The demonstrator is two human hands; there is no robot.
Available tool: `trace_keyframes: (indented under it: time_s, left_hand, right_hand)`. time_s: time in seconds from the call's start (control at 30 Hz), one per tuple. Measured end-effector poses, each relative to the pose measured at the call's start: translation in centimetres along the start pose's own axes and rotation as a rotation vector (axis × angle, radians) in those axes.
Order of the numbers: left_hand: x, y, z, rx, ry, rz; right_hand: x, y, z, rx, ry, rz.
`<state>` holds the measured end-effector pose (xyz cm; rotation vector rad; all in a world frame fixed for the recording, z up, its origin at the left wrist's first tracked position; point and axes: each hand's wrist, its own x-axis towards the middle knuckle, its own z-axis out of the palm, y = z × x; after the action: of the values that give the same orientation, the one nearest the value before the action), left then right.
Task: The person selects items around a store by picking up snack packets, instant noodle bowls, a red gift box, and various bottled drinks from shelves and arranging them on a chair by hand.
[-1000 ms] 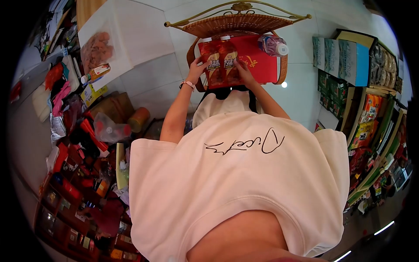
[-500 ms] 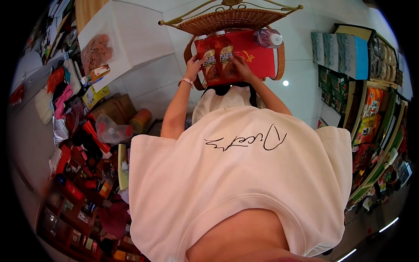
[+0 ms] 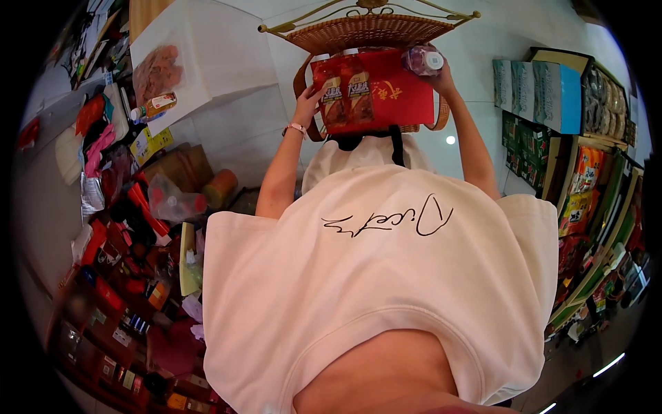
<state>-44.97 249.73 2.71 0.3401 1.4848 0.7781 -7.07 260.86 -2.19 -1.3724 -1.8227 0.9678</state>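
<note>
Two dark-labelled bottles (image 3: pixel 359 90) lie side by side on a red box (image 3: pixel 407 100), which rests on a wicker chair (image 3: pixel 372 33). My left hand (image 3: pixel 309 101) is at the left bottle (image 3: pixel 332 91), its fingers apart and touching that bottle's side. On the box's far right corner lies a clear bottle with a white cap (image 3: pixel 422 61). My right hand (image 3: pixel 441 77) is wrapped round the right side of this clear bottle, with its fingers partly hidden behind it.
Blue-grey boxes (image 3: pixel 557 96) and shelves of packets (image 3: pixel 579 200) stand on the right. At the left are a white table (image 3: pixel 214 55) with a juice bottle (image 3: pixel 160 103), a cardboard box (image 3: pixel 181 171), a plastic bag (image 3: pixel 172 199) and cluttered goods.
My right hand has left the right dark-labelled bottle and moved right to the clear bottle, closing round it. My left hand remains beside the left bottle.
</note>
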Motion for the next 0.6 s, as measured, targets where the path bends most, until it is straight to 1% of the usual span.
trace_keyframes:
  time_s: [0.07, 0.17, 0.23, 0.3, 0.37, 0.4, 0.43, 0.53, 0.6]
  left_hand:
    - [0.5, -0.6, -0.2, 0.002, 0.022, 0.018]
    - [0.4, -1.1, -0.9, 0.183, -0.07, 0.08]
    - [0.8, -1.8, -1.4, 0.285, -0.068, 0.149]
    - [1.5, -3.3, -2.0, 0.345, -0.033, 0.19]
    - [2.0, -3.8, -1.9, 0.359, 0.035, 0.215]
    - [1.7, -3.6, -1.7, 0.323, 0.038, 0.182]
    - [1.4, -3.4, -1.5, 0.285, 0.041, 0.146]
    - [1.1, -3.5, -1.3, 0.196, 0.033, 0.028]
    - [0.6, -2.8, -1.0, 0.164, 0.015, -0.032]
  right_hand:
    - [0.4, -0.4, -0.4, 0.007, -0.059, 0.087]
    - [0.4, -3.2, -0.6, -0.178, -0.027, 0.072]
    - [0.3, -7.5, -0.7, -0.1, -0.033, 0.134]
    - [-0.1, -8.9, -0.5, -0.015, -0.076, 0.196]
    - [-0.9, -10.0, 0.2, 0.022, -0.144, 0.375]
    - [-1.3, -10.5, 0.4, 0.04, -0.178, 0.467]
    - [-1.8, -9.3, 1.4, 0.158, -0.192, 0.555]
    - [-2.8, -8.1, 3.7, 0.299, -0.259, 0.671]
    - [-3.0, -8.5, 4.3, 0.336, -0.26, 0.718]
